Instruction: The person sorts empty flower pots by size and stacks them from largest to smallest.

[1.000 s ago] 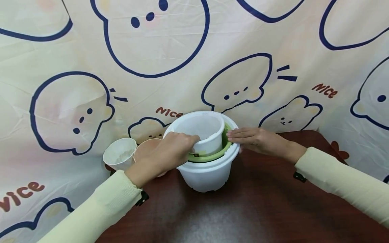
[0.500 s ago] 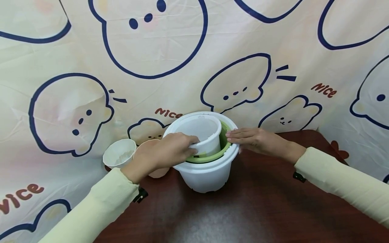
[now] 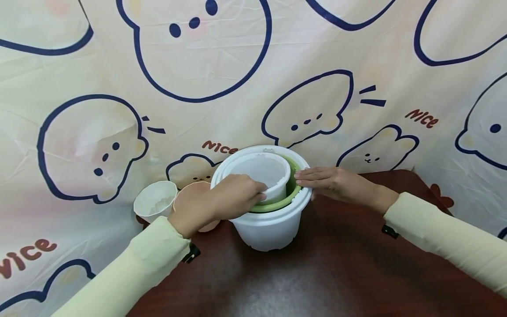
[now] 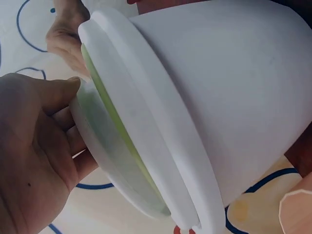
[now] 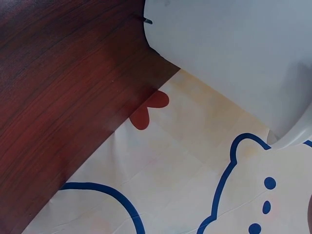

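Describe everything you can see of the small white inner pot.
The small white pot looks plastic: round, open-topped, with a thick rim. It faces up inside the green pot, itself nested in the large white pot, its rim standing above the green one. The left hand grips its rim; its base is hidden.

Beyond the desk [image 3: 336, 273], a creased pale cloth [image 3: 222, 123] spans the far side, printed with navy-outlined cartoon figures [image 3: 95, 147] and red "Nice" lettering [image 3: 421, 119]. The desk is dark red-brown wood, softly gleaming at its near middle.
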Motion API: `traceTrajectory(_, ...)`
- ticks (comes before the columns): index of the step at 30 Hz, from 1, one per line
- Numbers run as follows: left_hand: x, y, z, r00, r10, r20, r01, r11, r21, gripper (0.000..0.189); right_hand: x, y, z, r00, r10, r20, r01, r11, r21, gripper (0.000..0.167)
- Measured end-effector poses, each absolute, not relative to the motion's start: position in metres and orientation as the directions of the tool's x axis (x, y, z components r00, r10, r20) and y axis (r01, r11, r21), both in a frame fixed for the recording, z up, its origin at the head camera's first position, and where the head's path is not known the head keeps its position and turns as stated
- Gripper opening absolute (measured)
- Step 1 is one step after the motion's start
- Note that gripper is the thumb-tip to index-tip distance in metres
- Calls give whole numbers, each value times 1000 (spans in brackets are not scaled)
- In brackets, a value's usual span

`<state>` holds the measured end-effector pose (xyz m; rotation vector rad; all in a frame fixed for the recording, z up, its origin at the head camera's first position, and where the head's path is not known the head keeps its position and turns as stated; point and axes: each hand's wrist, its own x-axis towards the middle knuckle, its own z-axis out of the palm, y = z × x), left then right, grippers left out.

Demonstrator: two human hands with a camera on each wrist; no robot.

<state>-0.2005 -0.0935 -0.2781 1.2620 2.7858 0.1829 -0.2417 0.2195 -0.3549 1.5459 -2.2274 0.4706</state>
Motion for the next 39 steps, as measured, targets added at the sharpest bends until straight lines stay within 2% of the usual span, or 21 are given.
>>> traceTrajectory(6, -202, -84, -282, -648, 761, -26, 753, 645, 130, 22, -241, 220, -355, -315, -809, 495, -940, 338, -46, 59)
traceTrajectory(13, -199, -80, -283, -637, 770, -33, 763, 636, 111, 27, -240, 220, -355, -347, -802, 487, -931, 356, -77, 58)
traceTrajectory(20, -201, -88, -288, -615, 788, -33, 778, 613, 139, 16, -239, 220, -356, -385, -785, 485, -918, 380, -113, 58)
traceTrajectory(24, -206, -92, -289, -604, 796, -36, 778, 598, 191, 11, -238, 220, -356, -386, -785, 485, -917, 383, -110, 59)
traceTrajectory(31, -211, -91, -287, -603, 793, -89, 750, 601, 276, 28, -237, 220, -356, -368, -792, 488, -920, 386, -68, 61)
traceTrajectory(39, -215, -88, -284, -561, 801, -207, 652, 582, 486, 41, -235, 220, -355, -374, -785, 494, -917, 393, -70, 62)
